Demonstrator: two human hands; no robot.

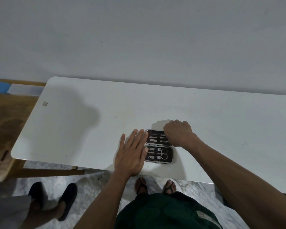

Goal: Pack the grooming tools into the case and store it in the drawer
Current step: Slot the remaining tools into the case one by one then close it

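A small grooming case (170,154) lies open flat on the white table (89,123), near its front edge. Its black lining holds metal tools: small scissors (163,154) and clippers in the near half, files and tweezers (156,138) in the far half. My left hand (132,154) rests flat on the table, fingers apart, its fingertips touching the case's left edge. My right hand (178,133) is curled over the far half's right end, fingers closed on its edge or on a tool there; what it grips is hidden.
A wall runs along the table's back edge. Another person's feet in dark slippers (56,200) stand at the lower left. A wooden bench (5,113) with a blue item sits left of the table. My own sandalled feet (155,185) show below the table edge.
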